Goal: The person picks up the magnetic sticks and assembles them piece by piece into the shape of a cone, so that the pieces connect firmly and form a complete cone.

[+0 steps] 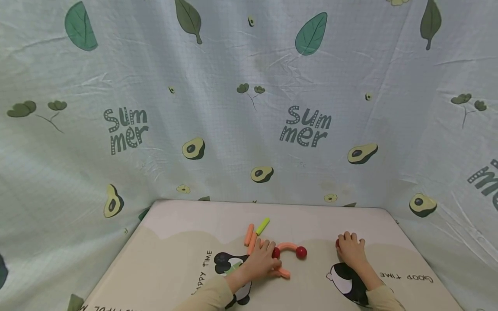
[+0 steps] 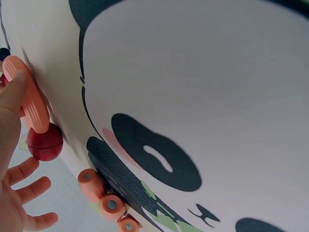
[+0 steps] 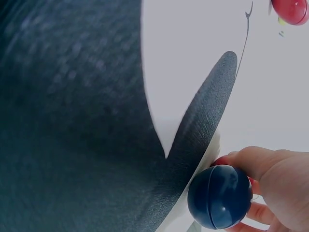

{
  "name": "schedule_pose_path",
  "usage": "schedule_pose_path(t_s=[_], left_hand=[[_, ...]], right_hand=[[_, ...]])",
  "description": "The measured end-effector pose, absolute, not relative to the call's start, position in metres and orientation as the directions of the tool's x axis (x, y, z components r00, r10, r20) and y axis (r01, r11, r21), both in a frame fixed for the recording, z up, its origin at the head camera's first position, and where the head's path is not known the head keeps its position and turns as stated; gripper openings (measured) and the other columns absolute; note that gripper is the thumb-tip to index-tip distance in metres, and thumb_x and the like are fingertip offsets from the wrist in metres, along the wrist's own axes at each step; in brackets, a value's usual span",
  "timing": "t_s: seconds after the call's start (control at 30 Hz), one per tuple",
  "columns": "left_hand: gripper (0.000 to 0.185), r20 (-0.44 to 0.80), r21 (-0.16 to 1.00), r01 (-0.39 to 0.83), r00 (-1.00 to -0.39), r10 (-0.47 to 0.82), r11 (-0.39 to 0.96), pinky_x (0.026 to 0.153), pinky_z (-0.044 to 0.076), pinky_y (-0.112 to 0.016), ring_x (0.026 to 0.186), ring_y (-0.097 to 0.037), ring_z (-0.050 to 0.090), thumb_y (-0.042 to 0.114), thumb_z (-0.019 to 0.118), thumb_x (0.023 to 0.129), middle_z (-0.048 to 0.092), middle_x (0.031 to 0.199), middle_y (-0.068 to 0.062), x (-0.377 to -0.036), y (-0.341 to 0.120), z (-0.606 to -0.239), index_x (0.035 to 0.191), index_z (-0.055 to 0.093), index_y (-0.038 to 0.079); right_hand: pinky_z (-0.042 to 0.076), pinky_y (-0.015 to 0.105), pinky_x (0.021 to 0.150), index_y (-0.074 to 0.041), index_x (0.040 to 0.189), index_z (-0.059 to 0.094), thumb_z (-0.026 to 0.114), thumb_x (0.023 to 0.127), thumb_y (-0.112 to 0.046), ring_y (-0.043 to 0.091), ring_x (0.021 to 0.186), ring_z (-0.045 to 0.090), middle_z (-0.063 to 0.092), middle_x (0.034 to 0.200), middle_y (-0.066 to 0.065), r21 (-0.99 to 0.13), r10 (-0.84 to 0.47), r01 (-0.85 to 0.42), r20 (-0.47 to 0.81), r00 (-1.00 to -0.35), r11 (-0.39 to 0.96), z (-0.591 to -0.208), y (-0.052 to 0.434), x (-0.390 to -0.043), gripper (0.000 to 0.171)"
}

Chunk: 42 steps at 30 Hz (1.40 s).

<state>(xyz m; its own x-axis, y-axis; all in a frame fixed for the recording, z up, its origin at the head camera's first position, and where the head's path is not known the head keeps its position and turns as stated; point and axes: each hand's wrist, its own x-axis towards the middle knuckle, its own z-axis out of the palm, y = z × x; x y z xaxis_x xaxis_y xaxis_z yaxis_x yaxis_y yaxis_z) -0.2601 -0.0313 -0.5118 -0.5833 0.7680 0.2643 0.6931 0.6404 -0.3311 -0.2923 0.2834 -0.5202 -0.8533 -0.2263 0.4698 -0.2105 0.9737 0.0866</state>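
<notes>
My left hand [image 1: 261, 261] is at the orange pieces in the middle of the table. In the left wrist view its thumb presses on a ribbed orange rod [image 2: 36, 104] whose end meets a red ball [image 2: 46, 142]. Its other fingers are spread, one tip right by that ball. Beside this hand in the head view, an orange arc [image 1: 288, 246] runs to a red ball [image 1: 301, 252]. My right hand [image 1: 352, 250] holds a red ball [image 1: 337, 243] at the right. A dark blue ball [image 3: 219, 197] sits against it in the right wrist view, hidden in the head view.
Beyond the left hand lie orange sticks [image 1: 249, 235] and a yellow-green stick [image 1: 263, 226]. The table [image 1: 175, 242] has a printed cover with a panda and lettering. A patterned cloth [image 1: 225, 108] hangs behind and along the sides.
</notes>
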Motion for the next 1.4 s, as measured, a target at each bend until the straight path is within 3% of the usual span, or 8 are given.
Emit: schedule_pose_path(t_s=[0.77, 1.03, 1.4], left_hand=[[0.026, 0.251, -0.320, 0.714, -0.570, 0.782, 0.623, 0.088, 0.039, -0.053, 0.102, -0.024, 0.046, 0.059, 0.047, 0.079, 0.052, 0.107, -0.007, -0.255, -0.036, -0.510, 0.084, 0.061, 0.038], [0.023, 0.230, -0.262, 0.739, -0.577, 0.784, 0.621, 0.087, 0.037, -0.058, 0.104, -0.025, 0.047, 0.055, 0.049, 0.080, 0.052, 0.109, -0.008, -0.250, -0.038, -0.510, 0.090, 0.062, 0.039], [0.019, 0.222, -0.283, 0.733, -0.577, 0.786, 0.618, 0.088, 0.037, -0.055, 0.103, -0.024, 0.047, 0.053, 0.049, 0.082, 0.053, 0.107, -0.006, -0.243, -0.040, -0.510, 0.090, 0.062, 0.040]], right_hand=[[0.035, 0.057, 0.068, 0.001, 0.096, 0.056, 0.069, 0.072, -0.014, 0.037, 0.083, 0.048, 0.056, 0.088, 0.018, 0.054, -0.203, -0.201, 0.457, -0.866, 0.978, -0.521, 0.277, -0.282, 0.030], [0.035, 0.058, 0.072, 0.001, 0.101, 0.057, 0.068, 0.074, -0.015, 0.036, 0.086, 0.049, 0.059, 0.092, 0.017, 0.027, -0.195, -0.208, 0.475, -0.858, 0.978, -0.522, 0.275, -0.276, 0.034], [0.035, 0.057, 0.073, -0.001, 0.095, 0.057, 0.072, 0.071, -0.013, 0.033, 0.087, 0.050, 0.059, 0.091, 0.014, 0.025, -0.222, -0.246, 0.522, -0.824, 0.969, -0.519, 0.267, -0.265, 0.030]])
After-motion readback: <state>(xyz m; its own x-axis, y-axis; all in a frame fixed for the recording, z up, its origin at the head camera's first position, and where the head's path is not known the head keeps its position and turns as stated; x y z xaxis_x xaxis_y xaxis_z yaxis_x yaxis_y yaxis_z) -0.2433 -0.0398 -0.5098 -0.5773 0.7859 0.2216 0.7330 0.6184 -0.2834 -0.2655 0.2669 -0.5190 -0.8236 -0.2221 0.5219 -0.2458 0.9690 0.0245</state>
